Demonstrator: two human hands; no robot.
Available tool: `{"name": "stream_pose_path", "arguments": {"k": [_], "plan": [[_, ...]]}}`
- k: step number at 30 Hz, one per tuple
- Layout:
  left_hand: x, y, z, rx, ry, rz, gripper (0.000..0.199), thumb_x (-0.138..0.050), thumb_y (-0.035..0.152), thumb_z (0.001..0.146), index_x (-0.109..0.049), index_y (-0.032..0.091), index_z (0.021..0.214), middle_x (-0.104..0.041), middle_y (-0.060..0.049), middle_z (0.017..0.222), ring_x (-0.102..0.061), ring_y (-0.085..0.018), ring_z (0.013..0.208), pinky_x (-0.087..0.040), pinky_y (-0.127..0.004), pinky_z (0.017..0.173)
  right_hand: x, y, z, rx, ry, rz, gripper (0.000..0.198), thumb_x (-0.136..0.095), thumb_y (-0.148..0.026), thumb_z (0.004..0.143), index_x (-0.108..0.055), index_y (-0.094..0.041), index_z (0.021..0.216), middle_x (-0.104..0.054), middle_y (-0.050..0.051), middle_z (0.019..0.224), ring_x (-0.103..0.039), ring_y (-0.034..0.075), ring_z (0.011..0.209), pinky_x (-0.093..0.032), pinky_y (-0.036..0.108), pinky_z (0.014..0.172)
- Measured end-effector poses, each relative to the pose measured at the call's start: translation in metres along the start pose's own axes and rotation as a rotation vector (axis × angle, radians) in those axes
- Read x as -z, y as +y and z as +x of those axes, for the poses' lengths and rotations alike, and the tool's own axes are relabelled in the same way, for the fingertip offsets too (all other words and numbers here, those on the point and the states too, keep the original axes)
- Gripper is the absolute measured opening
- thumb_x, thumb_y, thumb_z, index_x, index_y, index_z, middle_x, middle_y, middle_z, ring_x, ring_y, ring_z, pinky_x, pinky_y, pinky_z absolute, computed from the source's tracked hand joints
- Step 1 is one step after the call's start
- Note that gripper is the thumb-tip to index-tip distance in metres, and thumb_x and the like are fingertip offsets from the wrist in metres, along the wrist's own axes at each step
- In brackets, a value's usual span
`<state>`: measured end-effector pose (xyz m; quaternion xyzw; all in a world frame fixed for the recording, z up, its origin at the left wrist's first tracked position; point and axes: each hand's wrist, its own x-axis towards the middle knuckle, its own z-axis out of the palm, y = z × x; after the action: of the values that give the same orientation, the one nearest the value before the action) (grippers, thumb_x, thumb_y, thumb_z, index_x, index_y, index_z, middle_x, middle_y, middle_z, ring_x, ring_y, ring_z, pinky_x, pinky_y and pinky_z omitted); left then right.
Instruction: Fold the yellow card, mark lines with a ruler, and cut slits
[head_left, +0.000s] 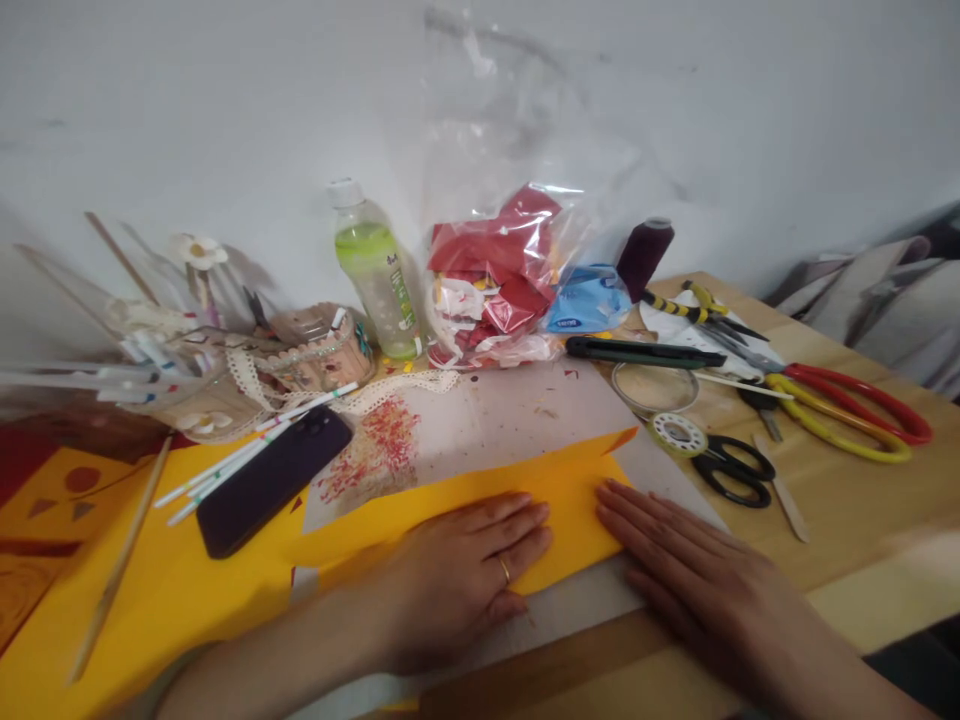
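Both hands flat on orange paper

Orange paper point(570, 540) lies on a grey sheet point(510, 420), by the near edge of the table point(885, 500). Left hand point(472, 570), ringed: palm down, fingers extended, pressing the paper without gripping it. Right hand point(690, 560): likewise flat and ungripping, fingertips on the paper's right end. What lies under either palm can't be seen. Left hand and forearm hide part of the paper; both forearms run out of frame.

Toward the far edge: bottle point(379, 285), its green label bearing characters too small to read; clear bag point(491, 290) of red scraps, lower contents jumbled; blue packet point(589, 300), white lettering illegible. Sticks point(142, 345) at far left blurred, some cut off by the frame. Phone point(274, 480) dark, left of the grey sheet. Toward the right edge: red-and-yellow-handled scissors point(847, 405). Pale bundle point(877, 300) beyond that edge: blurred, cut off, identity unclear.
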<state>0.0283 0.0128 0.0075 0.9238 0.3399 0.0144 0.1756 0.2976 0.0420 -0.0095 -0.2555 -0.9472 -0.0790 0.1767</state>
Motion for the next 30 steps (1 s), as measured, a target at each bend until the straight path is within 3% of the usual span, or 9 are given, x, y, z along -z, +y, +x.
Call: {"name": "stream_pose_path", "arguments": {"k": [7, 13, 19, 22, 26, 28, 30], "plan": [[0.001, -0.002, 0.004, 0.02, 0.034, -0.014, 0.054, -0.017, 0.039, 0.098, -0.027, 0.008, 0.14, -0.023, -0.01, 0.148, -0.012, -0.019, 0.138, -0.013, -0.031, 0.113, -0.004, 0.012, 0.002, -0.045, -0.064, 0.111, 0.051, -0.047, -0.023, 0.088, -0.037, -0.015, 0.137, -0.048, 0.012, 0.134, -0.048, 0.022, 0.12, -0.046, 0.044, 0.093], [0.004, -0.001, 0.004, -0.004, -0.004, -0.051, 0.047, -0.02, 0.04, 0.098, -0.026, 0.023, 0.141, -0.023, -0.006, 0.149, -0.016, -0.021, 0.137, -0.02, -0.041, 0.111, -0.005, 0.011, 0.0, -0.07, -0.118, 0.119, 0.062, -0.046, -0.03, 0.089, -0.02, -0.02, 0.144, -0.042, 0.011, 0.139, -0.046, 0.025, 0.122, -0.048, 0.047, 0.091], [0.005, -0.002, 0.004, 0.022, -0.048, -0.088, 0.049, -0.021, 0.041, 0.097, -0.026, 0.02, 0.141, -0.02, -0.007, 0.149, -0.014, -0.021, 0.138, -0.019, -0.041, 0.111, -0.005, 0.012, 0.001, -0.085, -0.159, 0.084, 0.069, -0.047, -0.04, 0.087, -0.013, -0.022, 0.146, -0.042, 0.009, 0.139, -0.048, 0.027, 0.12, -0.049, 0.047, 0.089], [0.006, -0.001, 0.003, 0.017, -0.038, -0.1, 0.049, -0.022, 0.041, 0.097, -0.025, 0.02, 0.142, -0.019, -0.007, 0.149, -0.013, -0.021, 0.138, -0.018, -0.04, 0.111, -0.002, 0.007, 0.002, -0.066, -0.139, 0.006, 0.072, -0.045, -0.044, 0.087, -0.013, -0.016, 0.146, -0.043, 0.013, 0.139, -0.048, 0.028, 0.119, -0.048, 0.047, 0.088], [0.007, -0.001, 0.003, 0.016, -0.027, -0.099, 0.048, -0.024, 0.04, 0.097, -0.024, 0.021, 0.142, -0.018, -0.007, 0.149, -0.015, -0.021, 0.138, -0.02, -0.04, 0.111, 0.003, 0.0, 0.001, 0.012, -0.05, -0.064, 0.069, -0.046, -0.041, 0.088, -0.019, -0.011, 0.144, -0.042, 0.013, 0.138, -0.042, 0.026, 0.125, -0.035, 0.045, 0.102], [0.006, -0.001, 0.003, 0.01, -0.017, -0.095, 0.048, -0.026, 0.038, 0.097, -0.023, 0.022, 0.142, -0.018, -0.007, 0.149, -0.015, -0.022, 0.137, -0.021, -0.04, 0.11, 0.004, -0.001, 0.001, 0.088, -0.085, -0.017, 0.068, -0.048, -0.04, 0.088, -0.022, -0.012, 0.143, -0.044, 0.011, 0.138, -0.042, 0.022, 0.125, -0.033, 0.039, 0.105], [0.005, -0.002, 0.003, 0.004, 0.001, -0.083, 0.048, -0.028, 0.037, 0.097, -0.023, 0.021, 0.142, -0.019, -0.008, 0.149, -0.015, -0.022, 0.137, -0.02, -0.04, 0.111, 0.005, 0.0, 0.003, 0.123, -0.158, 0.04, 0.069, -0.05, -0.044, 0.086, -0.024, -0.013, 0.143, -0.043, 0.01, 0.138, -0.043, 0.021, 0.125, -0.039, 0.036, 0.101]]}}
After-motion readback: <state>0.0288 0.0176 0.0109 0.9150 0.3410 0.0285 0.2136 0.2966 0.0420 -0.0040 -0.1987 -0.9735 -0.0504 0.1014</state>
